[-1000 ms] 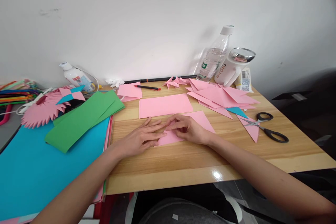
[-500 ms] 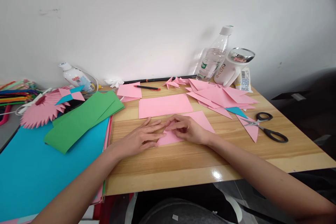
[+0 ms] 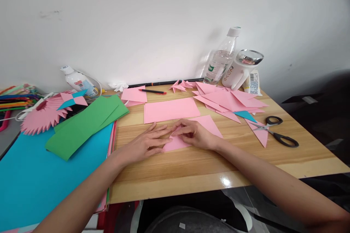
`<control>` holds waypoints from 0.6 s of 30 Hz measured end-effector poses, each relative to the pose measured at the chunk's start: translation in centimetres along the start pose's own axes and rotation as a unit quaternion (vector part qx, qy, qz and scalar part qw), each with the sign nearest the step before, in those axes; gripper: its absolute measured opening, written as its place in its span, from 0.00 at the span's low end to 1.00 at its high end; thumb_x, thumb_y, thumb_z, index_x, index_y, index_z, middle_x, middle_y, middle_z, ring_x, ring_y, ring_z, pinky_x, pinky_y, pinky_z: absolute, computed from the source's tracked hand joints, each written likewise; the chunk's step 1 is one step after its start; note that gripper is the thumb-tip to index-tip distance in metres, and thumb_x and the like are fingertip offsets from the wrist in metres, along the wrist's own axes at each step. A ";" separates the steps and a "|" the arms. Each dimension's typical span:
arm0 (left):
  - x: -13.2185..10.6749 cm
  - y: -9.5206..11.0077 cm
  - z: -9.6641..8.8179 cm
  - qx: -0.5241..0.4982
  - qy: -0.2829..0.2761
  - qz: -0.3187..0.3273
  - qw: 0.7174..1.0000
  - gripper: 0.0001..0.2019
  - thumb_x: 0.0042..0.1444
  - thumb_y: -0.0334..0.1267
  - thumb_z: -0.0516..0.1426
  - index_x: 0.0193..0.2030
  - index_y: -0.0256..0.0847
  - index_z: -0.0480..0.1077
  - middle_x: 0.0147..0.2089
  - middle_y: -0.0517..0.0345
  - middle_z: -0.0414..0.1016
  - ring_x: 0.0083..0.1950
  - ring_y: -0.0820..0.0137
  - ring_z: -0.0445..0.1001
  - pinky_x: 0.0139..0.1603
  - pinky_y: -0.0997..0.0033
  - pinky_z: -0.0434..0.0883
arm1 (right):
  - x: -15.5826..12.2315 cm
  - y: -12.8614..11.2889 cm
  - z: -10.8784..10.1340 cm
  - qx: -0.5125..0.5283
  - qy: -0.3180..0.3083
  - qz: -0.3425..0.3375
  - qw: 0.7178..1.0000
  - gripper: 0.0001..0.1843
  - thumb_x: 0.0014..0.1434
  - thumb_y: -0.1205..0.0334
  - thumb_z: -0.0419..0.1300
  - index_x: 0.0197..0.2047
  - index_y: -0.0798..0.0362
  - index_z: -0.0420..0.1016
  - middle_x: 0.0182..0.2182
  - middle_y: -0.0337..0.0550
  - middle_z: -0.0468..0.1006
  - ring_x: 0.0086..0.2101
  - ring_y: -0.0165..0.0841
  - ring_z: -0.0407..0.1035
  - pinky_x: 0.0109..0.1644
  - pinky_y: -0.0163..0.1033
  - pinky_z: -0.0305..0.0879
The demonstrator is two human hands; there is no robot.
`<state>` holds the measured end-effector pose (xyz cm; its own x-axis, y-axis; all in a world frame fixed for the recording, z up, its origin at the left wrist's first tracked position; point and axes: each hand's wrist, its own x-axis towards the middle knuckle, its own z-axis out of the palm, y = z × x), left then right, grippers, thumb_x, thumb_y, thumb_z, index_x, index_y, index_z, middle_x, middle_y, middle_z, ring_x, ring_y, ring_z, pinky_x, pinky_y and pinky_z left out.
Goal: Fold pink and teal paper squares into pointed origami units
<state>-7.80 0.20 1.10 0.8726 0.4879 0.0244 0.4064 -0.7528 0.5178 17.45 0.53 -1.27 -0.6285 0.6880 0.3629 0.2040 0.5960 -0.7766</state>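
Observation:
A pink sheet of paper (image 3: 209, 125) lies flat on the wooden table in front of me. My left hand (image 3: 149, 140) rests flat at its left end, fingers stretched out and slightly spread. From the right, my right hand (image 3: 191, 133) bends over the same sheet, its thumb and fingertips pinched together on the paper close to the left fingertips. Both hands cover the sheet's left end, so any fold there is hard to see. Just behind them lies a pink paper rectangle (image 3: 172, 110).
Scissors (image 3: 273, 131) and a pile of folded pink paper (image 3: 226, 100) lie to the right. A bottle (image 3: 221, 58) and a white mug (image 3: 242, 69) stand behind. Green paper strips (image 3: 82, 127) rest on blue sheets (image 3: 54, 182) at left. A pen (image 3: 153, 91) lies at the back.

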 end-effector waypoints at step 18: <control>0.0 -0.1 -0.1 0.019 0.000 0.005 1.000 0.21 0.65 0.41 0.51 0.65 0.50 0.58 0.69 0.56 0.52 0.72 0.65 0.44 0.70 0.49 0.39 | 0.0 0.1 0.0 0.009 -0.004 0.010 1.000 0.22 0.52 0.80 0.55 0.44 0.48 0.79 0.44 0.46 0.73 0.37 0.29 0.70 0.33 0.32 0.64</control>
<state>-7.83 0.35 1.10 0.8769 0.4799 0.0287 0.4075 -0.7738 0.4850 17.47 0.55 -1.32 -0.6309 0.6958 0.3433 0.2023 0.5746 -0.7930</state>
